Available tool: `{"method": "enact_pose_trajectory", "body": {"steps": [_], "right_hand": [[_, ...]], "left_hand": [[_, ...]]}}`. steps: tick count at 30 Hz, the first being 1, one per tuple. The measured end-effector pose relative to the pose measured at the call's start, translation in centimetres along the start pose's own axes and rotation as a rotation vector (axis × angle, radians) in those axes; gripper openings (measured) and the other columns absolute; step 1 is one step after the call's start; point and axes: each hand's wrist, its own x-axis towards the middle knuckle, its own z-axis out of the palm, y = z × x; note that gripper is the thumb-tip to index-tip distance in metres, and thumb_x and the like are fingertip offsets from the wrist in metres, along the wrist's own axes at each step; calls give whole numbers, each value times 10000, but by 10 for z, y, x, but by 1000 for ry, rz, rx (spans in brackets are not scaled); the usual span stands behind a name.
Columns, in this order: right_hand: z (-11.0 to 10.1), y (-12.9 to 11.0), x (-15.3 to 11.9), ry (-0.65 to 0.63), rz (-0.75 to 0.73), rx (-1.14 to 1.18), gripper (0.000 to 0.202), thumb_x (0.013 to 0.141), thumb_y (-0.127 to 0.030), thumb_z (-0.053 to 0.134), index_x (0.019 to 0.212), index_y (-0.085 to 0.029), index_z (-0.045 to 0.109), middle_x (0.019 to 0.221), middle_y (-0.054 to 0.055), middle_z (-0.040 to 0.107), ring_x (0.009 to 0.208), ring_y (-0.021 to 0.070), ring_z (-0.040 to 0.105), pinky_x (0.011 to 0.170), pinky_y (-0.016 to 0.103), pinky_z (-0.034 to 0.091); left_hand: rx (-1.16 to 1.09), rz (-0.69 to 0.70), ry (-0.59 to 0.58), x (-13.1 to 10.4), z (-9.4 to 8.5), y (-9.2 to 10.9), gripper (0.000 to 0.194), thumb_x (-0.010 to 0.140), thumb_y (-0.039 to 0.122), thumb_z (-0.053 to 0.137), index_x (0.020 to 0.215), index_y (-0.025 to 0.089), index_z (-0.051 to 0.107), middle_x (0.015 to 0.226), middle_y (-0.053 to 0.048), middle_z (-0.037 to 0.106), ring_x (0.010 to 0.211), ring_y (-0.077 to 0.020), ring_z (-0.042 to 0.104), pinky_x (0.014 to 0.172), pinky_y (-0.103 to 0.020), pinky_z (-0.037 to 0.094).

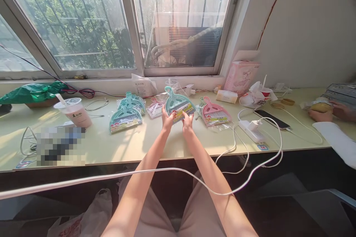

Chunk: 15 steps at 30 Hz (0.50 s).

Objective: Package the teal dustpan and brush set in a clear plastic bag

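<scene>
Between my two hands I hold a teal mini dustpan and brush set (178,100) in clear wrapping, raised a little over the table. My left hand (167,119) grips its lower left corner, and my right hand (188,120) grips the lower right side. A colourful label runs across its bristles. To the left lie several similar teal sets (125,118), overlapping one another. Partly hidden behind my left hand is a small pink set (155,108). On the right a larger pink set (215,112) rests on the table, with a bit of teal showing beside it.
A power strip (252,130) with white cables sits right of me; one cable crosses above my forearms. Near it lies a phone (272,119). A drink cup (73,113) stands left. A pink box (241,76) leans by the wall. Another person's hands (321,114) hold something at far right.
</scene>
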Motion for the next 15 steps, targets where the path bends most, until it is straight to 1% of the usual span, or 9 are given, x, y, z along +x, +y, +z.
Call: {"method": "enact_pose_trajectory", "body": {"steps": [2,4,5,7,9,11,12,13,15], "right_hand": [[-4,-2,-2,-69,30,38,697,822,-357,727,1467,-272,476,1340,78,708,1214,208,693,1104,431,559],[-6,-2,-5,-99,36,72,760,768,-288,780,1455,-267,455,1316,84,719,1181,203,704,1083,418,574],[-6,-1,-6,-84,29,80,791,746,-253,798,1450,-267,436,1319,89,717,1171,198,707,1075,414,580],[-6,1,-8,-2,3,96,813,727,-189,802,1431,-266,402,1340,96,703,1163,185,710,1068,403,586],[-6,1,-9,102,9,136,769,724,-140,782,1381,-266,403,1355,99,693,1148,173,715,1071,396,590],[-8,-1,-10,139,70,184,671,711,-104,764,1285,-265,457,1326,88,709,1129,173,721,1094,398,582],[-10,-3,-10,106,102,198,608,701,-97,762,1224,-262,497,1292,79,727,1133,181,722,1113,400,571],[-13,-5,-10,34,124,201,537,694,-103,765,1157,-257,538,1251,68,745,1150,192,720,1136,403,557],[-18,-11,-10,-157,140,189,389,693,-148,786,1026,-244,608,1162,55,773,1203,226,708,1166,414,536]], "left_hand": [[4,3,0,0,-5,5,819,852,166,755,1583,279,402,1441,-121,624,1284,-279,645,1095,-426,535],[26,13,-4,0,-9,7,823,841,149,749,1584,256,409,1471,-127,603,1348,-287,602,1132,-432,508],[40,20,-14,0,-11,8,826,834,144,747,1582,245,414,1494,-131,585,1380,-288,577,1153,-430,491],[50,23,-54,-1,-13,8,833,833,157,738,1590,246,402,1537,-133,548,1415,-287,550,1165,-433,481],[42,15,-93,-2,-12,8,848,845,191,735,1608,264,371,1560,-128,526,1413,-287,555,1148,-443,496],[37,20,-104,-3,-12,9,863,846,227,759,1614,263,366,1564,-130,523,1411,-292,555,1149,-440,493],[39,33,-104,-2,-12,10,872,841,244,780,1612,254,374,1562,-134,525,1421,-298,543,1163,-436,478],[41,52,-106,-1,-13,11,882,834,262,801,1609,243,382,1563,-139,526,1438,-306,525,1182,-432,456],[41,82,-122,3,-18,12,909,815,289,834,1606,231,390,1575,-146,514,1474,-322,484,1216,-434,416]]}}
